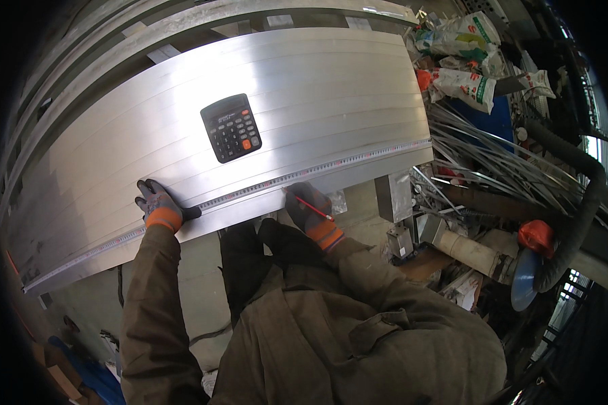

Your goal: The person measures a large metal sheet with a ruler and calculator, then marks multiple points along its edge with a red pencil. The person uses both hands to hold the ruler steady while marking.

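Note:
Long silvery metal strips lie side by side and form a broad shiny surface in front of me. A tape measure's blade stretches lengthwise over the strips near their close edge. My left hand, in a dark glove with an orange cuff, rests across the tape with its fingers spread on the metal. In my right hand, gloved alike, is a red pencil, its tip near the closest strip's edge just below the tape. A black calculator with orange keys lies beyond the tape.
Metal rails run behind the strips. At the right are white printed bags, a heap of thin metal offcuts, a thick ribbed hose and a round blade-like disc. Cardboard shows at lower left.

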### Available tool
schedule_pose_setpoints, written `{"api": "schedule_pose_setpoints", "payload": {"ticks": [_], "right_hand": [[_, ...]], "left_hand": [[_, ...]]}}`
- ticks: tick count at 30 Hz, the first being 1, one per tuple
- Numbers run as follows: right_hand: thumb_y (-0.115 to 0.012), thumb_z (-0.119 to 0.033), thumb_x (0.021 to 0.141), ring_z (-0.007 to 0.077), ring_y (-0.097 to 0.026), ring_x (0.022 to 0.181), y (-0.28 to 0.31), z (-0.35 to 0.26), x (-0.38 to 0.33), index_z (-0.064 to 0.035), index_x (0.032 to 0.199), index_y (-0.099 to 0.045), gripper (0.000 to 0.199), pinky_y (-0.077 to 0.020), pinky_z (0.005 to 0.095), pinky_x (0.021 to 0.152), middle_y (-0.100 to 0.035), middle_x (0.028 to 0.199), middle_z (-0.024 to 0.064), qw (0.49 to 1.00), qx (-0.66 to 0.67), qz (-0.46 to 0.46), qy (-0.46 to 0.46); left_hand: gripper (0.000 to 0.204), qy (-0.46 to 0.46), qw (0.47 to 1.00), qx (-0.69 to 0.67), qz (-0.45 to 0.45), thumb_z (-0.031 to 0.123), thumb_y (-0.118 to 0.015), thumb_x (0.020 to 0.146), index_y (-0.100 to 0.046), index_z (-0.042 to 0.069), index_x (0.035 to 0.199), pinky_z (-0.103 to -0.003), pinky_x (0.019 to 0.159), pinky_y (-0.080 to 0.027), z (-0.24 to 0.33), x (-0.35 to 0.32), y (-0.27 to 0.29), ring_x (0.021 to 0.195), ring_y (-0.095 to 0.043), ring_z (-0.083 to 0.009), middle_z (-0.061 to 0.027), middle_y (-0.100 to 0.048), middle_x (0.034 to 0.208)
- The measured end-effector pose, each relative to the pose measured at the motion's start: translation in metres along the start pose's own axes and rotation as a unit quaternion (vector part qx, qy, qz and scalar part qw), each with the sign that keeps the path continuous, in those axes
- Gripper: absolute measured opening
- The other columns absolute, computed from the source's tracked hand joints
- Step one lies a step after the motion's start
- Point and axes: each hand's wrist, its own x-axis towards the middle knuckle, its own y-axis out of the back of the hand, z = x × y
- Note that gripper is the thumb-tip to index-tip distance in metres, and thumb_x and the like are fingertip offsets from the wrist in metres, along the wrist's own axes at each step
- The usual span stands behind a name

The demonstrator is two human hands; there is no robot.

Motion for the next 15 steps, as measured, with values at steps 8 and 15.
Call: {"api": "schedule_pose_setpoints", "payload": {"ticks": [8,15], "right_hand": [[-0.076,-0.018,0.102,0.0418,-0.075,0.092,-0.004,0.008,-0.003,-0.0064,0.107,-0.074,0.012,-0.0611,0.0485,0.079,-0.075,0.098,0.0175,1.0,-0.019,-0.014,0.014],[-0.075,-0.017,0.1,0.0337,-0.073,0.076,-0.009,0.014,0.0,-0.0103,0.104,-0.075,0.007,-0.0584,0.0422,0.069,-0.074,0.092,0.0134,0.997,-0.044,0.045,0.047]], "left_hand": [[0.177,-0.011,0.999,0.046,-0.001,0.077,-0.105,0.052,-0.012,-0.003,0.18,-0.054,0.139,-0.032,0.002,0.007,-0.002,0.168,-0.021,-0.0594,-0.0274,-0.007,0.188],[0.178,0.002,0.999,0.034,-0.007,0.082,-0.102,0.054,-0.012,-0.006,0.179,-0.053,0.14,-0.027,0.002,0.002,0.001,0.17,-0.021,-0.0562,-0.0291,-0.008,0.188]]}}
